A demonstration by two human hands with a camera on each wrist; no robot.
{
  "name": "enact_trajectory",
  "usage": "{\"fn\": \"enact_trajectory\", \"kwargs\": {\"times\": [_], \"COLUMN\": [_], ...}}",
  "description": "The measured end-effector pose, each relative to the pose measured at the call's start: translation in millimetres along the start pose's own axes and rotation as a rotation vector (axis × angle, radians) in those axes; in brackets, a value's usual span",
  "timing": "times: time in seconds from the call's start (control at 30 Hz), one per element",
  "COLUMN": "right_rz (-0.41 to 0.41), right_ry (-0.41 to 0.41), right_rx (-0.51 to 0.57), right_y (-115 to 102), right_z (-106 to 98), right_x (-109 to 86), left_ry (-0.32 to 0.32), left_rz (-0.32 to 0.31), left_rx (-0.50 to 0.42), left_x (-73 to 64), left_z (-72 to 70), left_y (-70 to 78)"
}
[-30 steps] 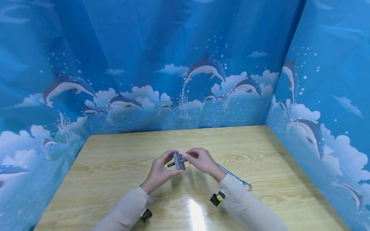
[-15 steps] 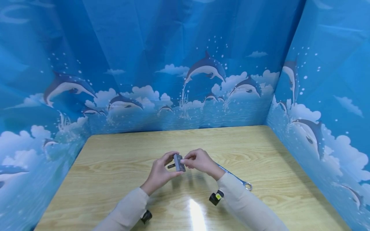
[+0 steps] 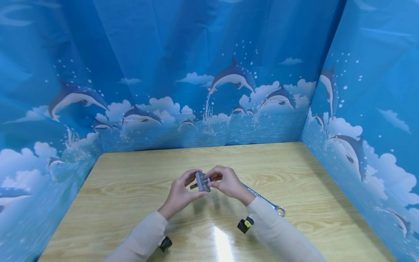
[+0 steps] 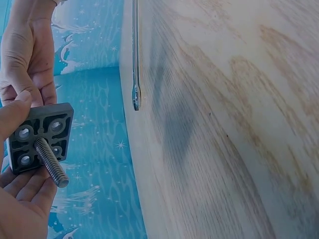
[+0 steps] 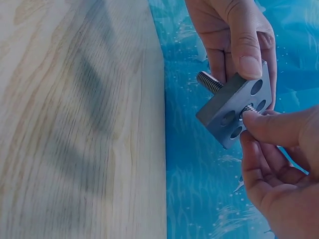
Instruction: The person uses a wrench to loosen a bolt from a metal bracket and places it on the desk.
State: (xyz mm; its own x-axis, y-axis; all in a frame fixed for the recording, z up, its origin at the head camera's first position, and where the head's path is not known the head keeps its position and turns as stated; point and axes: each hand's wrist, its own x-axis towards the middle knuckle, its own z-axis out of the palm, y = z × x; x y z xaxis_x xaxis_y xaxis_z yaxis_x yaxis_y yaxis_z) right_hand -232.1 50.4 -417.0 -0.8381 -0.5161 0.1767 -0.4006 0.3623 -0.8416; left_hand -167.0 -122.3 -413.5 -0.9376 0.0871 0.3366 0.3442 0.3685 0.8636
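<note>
My left hand grips a square grey plate by two opposite edges, above the table. Four-cornered and stood nearly on edge, the plate has round holes near its corners. Out of its ribbed back sticks a long threaded bolt, which points away from my right hand. On the smooth face, my right hand pinches the bolt's other end between thumb and fingers; a short stretch of thread shows by the thumb in the right wrist view. The fingertips partly hide that end.
A combination wrench lies on the wooden table, partly behind my right forearm. Blue dolphin-printed curtains close in the table's back and sides. A small black camera sits at my right wrist.
Half a second ago my right fingers were close against the plate's face; now they are up and slightly back, with the bolt showing between. The left hand and plate have shifted slightly upward.
</note>
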Motion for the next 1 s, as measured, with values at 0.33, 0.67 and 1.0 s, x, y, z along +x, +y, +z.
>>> {"fn": "enact_trajectory", "kwargs": {"times": [0.33, 0.67, 1.0], "right_rz": [0.030, 0.278, 0.243], "right_ry": [-0.142, -0.206, -0.193], "right_rx": [-0.029, 0.077, 0.046], "right_y": [3, 6, 5], "right_z": [-8, -10, -8], "right_x": [-0.8, 1.7, 0.9], "left_ry": [-0.013, -0.029, -0.029], "left_rz": [0.008, 0.078, 0.056], "left_rx": [0.018, 0.083, 0.084], "left_x": [2.9, 1.6, 2.5], "left_z": [6.1, 7.6, 8.2], "left_y": [-36.1, -37.4, -39.6]}}
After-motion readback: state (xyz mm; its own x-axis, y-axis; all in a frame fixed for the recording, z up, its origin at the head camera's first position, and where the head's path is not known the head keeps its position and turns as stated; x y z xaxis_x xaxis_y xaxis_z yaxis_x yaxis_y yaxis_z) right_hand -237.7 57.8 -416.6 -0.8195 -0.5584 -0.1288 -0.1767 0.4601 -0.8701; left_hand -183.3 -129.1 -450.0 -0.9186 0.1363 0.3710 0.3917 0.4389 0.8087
